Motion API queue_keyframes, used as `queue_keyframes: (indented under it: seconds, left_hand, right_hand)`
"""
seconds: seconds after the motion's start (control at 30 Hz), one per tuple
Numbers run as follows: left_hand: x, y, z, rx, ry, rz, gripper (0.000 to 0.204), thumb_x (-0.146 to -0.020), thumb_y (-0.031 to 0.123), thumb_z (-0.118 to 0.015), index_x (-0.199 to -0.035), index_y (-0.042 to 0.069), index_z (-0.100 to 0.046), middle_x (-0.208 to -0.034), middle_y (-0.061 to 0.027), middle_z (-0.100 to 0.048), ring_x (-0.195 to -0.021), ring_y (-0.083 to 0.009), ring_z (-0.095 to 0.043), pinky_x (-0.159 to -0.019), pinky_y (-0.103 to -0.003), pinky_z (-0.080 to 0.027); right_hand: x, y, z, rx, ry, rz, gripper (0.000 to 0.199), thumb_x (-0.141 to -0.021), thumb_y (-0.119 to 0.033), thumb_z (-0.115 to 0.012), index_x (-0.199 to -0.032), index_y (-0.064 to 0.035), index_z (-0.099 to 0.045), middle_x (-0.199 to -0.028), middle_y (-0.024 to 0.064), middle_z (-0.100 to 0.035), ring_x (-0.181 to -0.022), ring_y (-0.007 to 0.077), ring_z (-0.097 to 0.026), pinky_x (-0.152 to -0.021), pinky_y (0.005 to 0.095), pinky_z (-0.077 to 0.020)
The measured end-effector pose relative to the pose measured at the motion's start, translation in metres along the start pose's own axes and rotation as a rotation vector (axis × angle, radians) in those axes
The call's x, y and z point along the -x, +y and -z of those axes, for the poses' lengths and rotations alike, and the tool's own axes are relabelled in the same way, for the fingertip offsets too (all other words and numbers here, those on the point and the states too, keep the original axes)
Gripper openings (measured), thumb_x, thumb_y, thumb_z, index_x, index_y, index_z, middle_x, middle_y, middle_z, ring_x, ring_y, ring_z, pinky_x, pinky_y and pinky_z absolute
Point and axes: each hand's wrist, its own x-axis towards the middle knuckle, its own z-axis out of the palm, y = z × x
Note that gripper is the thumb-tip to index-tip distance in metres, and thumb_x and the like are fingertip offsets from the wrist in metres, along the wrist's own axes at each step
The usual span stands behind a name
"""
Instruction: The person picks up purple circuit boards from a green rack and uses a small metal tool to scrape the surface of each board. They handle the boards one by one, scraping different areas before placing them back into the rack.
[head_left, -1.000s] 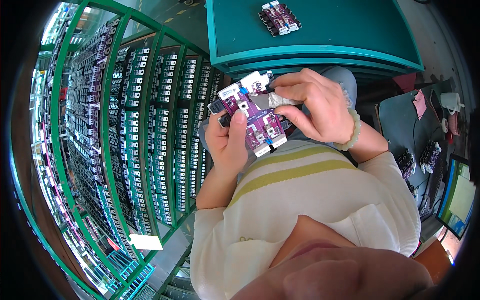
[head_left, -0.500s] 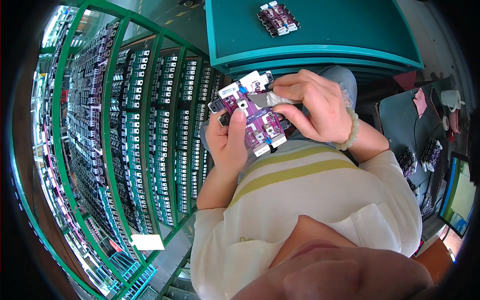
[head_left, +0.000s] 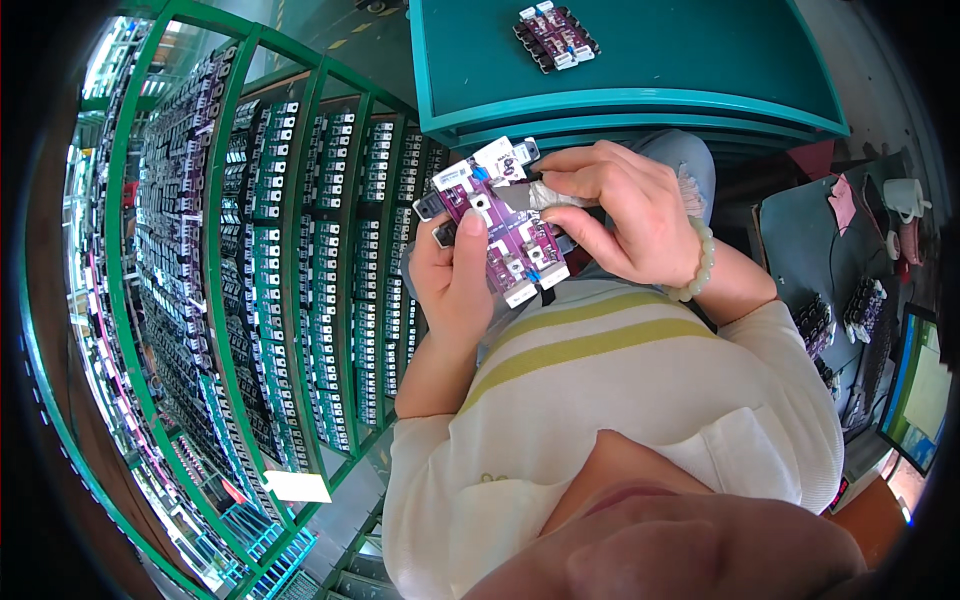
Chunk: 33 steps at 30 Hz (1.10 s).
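The left hand (head_left: 455, 275) is grasping a purple circuit board (head_left: 520, 232) by its left edge, with the thumb lying on the upper face and the fingers curling beneath. The board is sitting in front of the person's striped shirt (head_left: 620, 420), tilting a little, with its white end strips pointing away from and toward the body. Black connectors are sticking out along its left side.

The right hand (head_left: 630, 205) is pinching the pale wrapped handle (head_left: 550, 195) of a flat grey blade (head_left: 513, 197) between thumb and fingers. The blade is reaching over the far half of the board, close to the far white strip; whether its tip is touching the surface is hard to tell at this size. A bracelet of pale beads (head_left: 703, 265) is circling the right wrist.

Beyond the hands, a second board (head_left: 557, 37) is lying on a teal table (head_left: 700, 50). To the left, a green rack (head_left: 118, 130) is holding many rows of boards, and a white card (head_left: 298, 487) is hanging near its lower end. To the right, more boards (head_left: 863, 310), a white mug (head_left: 903, 199), a pink scrap (head_left: 841, 205) and a screen (head_left: 915, 395) are standing or lying about.
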Motion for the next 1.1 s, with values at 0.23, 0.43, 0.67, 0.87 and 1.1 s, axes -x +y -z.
queue_keyframes:
  seconds: [0.23,0.43,0.67,0.87,1.1]
  left_hand:
    - [-0.0004,-0.0026,0.0012,-0.031,-0.003,0.01,0.022,-0.096,0.012,-0.05,-0.111,-0.004,-0.051,-0.096,-0.0095,-0.063,-0.078,-0.0067,-0.06,-0.068,-0.02,-0.049]
    - [-0.0018,-0.0046,0.0037,-0.093,0.006,-0.014,0.02,-0.096,0.011,-0.047,-0.11,-0.003,-0.052,-0.095,-0.013,-0.064,-0.079,-0.0128,-0.064,-0.069,-0.026,-0.053]
    - [-0.001,-0.0073,0.0046,-0.09,0.007,-0.034,0.021,-0.096,0.01,-0.047,-0.111,-0.004,-0.051,-0.096,-0.013,-0.064,-0.078,-0.012,-0.063,-0.068,-0.025,-0.053]
    - [0.0012,-0.0042,0.0041,-0.149,-0.004,-0.04,0.022,-0.096,0.011,-0.048,-0.111,-0.004,-0.051,-0.095,-0.0133,-0.064,-0.078,-0.0121,-0.063,-0.068,-0.025,-0.052]
    - [0.0002,-0.0027,0.0033,-0.15,0.012,-0.03,0.022,-0.096,0.011,-0.049,-0.111,-0.004,-0.051,-0.095,-0.013,-0.064,-0.078,-0.012,-0.063,-0.069,-0.025,-0.052]
  right_hand:
    - [0.0013,0.003,-0.0009,-0.006,0.013,-0.01,0.023,-0.078,-0.017,-0.071,-0.089,-0.0021,-0.058,-0.088,0.01,-0.065,-0.074,0.0267,-0.062,-0.062,0.0325,-0.0503]
    - [0.0004,0.0045,-0.0028,-0.009,0.017,0.006,0.022,-0.078,-0.017,-0.07,-0.09,-0.0025,-0.058,-0.089,0.0102,-0.065,-0.073,0.0269,-0.062,-0.061,0.0328,-0.0498]
    - [0.0009,0.0056,-0.0041,-0.001,0.005,0.007,0.021,-0.078,-0.016,-0.07,-0.09,-0.0024,-0.058,-0.088,0.0099,-0.065,-0.072,0.0266,-0.061,-0.061,0.0327,-0.0498]
    - [0.0006,0.0059,-0.0025,0.011,-0.007,0.018,0.021,-0.078,-0.016,-0.07,-0.088,-0.0025,-0.058,-0.088,0.0091,-0.065,-0.072,0.0264,-0.061,-0.06,0.0328,-0.0499]
    - [0.0016,0.0081,-0.0032,-0.043,0.008,0.025,0.023,-0.078,-0.017,-0.07,-0.09,-0.0019,-0.059,-0.091,0.0112,-0.065,-0.073,0.0272,-0.062,-0.061,0.0326,-0.0501]
